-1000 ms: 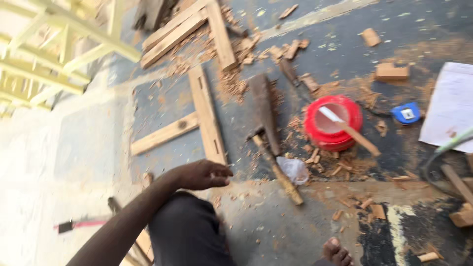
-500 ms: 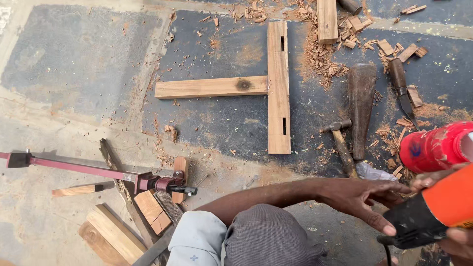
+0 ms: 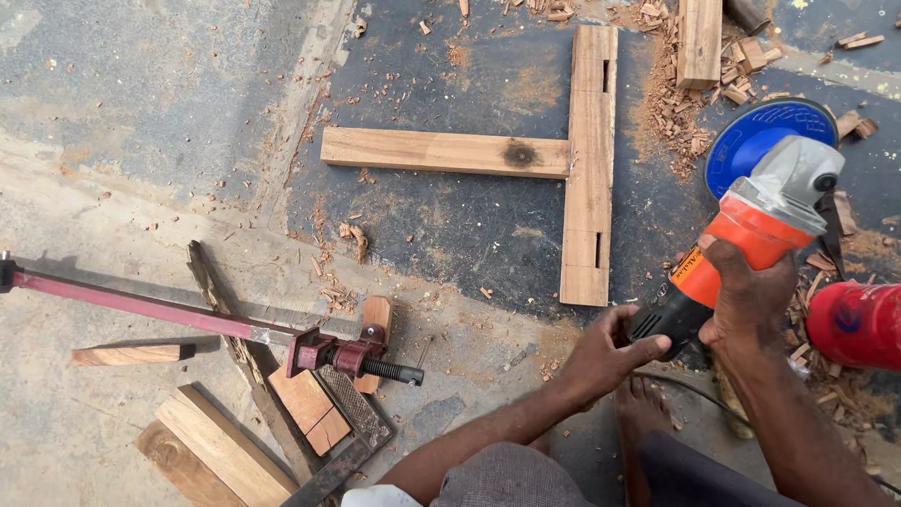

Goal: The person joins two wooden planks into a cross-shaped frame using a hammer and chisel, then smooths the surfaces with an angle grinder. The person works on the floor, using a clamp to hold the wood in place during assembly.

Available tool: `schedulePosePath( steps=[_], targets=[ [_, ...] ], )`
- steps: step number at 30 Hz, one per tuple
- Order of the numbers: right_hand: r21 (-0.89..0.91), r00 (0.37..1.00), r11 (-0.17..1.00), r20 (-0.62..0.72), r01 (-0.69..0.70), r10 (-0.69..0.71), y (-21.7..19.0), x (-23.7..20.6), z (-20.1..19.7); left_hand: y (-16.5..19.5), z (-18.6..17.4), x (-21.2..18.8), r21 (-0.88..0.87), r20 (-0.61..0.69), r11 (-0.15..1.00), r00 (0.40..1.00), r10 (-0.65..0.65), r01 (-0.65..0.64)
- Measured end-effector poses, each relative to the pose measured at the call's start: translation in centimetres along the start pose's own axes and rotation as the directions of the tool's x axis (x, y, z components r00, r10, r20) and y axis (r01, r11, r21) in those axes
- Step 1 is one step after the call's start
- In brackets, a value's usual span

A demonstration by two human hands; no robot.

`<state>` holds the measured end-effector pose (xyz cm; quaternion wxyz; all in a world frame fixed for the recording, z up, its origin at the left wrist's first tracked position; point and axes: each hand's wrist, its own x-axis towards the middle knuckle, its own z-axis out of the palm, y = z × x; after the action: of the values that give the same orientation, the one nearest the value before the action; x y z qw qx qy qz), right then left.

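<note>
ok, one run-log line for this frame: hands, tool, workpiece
right hand: grips orange angle grinder | left hand: on grinder's black rear end | blue disc: lifted, off wood | T-shaped wooden joint: flat on ground

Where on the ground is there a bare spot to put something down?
The grey concrete at top left, above the red bar clamp, is bare. So is the dark patch under the T-shaped wooden frame. It is crowded at right, around the grinder and red container, with wood chips, and at lower left among the offcuts.
</note>
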<state>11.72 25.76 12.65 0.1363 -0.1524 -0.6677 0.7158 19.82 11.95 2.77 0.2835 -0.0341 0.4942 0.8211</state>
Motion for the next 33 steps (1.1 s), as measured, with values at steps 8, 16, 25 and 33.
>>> schedulePosePath(
  steps=[8, 16, 25, 33],
  targets=[
    [-0.204, 0.980, 0.959, -0.055, -0.197, 0.190, 4.5, 2.7, 1.2, -3.8, 0.5, 0.1, -0.453, -0.362, 0.889, 0.897, -0.252, 0.067],
    [-0.425, 0.844, 0.836, 0.248, -0.346, 0.476, 7.0, 7.1, -0.7, -1.7, -2.2, 2.0, 0.398, -0.158, 0.867, 0.954, -0.256, 0.299],
    [-0.554, 0.775, 0.749, 0.267, -0.363, 0.573, 10.2, 9.3, 2.5, 0.6, 2.3, 8.0, 0.303, -0.301, 0.953, 0.951, 0.065, 0.031],
    [-0.570, 0.750, 0.721, 0.254, -0.394, 0.611, 11.0, 10.4, 2.5, -0.4, 2.9, 9.4, 0.345, -0.353, 0.939, 0.926, 0.137, -0.007]
  ],
)
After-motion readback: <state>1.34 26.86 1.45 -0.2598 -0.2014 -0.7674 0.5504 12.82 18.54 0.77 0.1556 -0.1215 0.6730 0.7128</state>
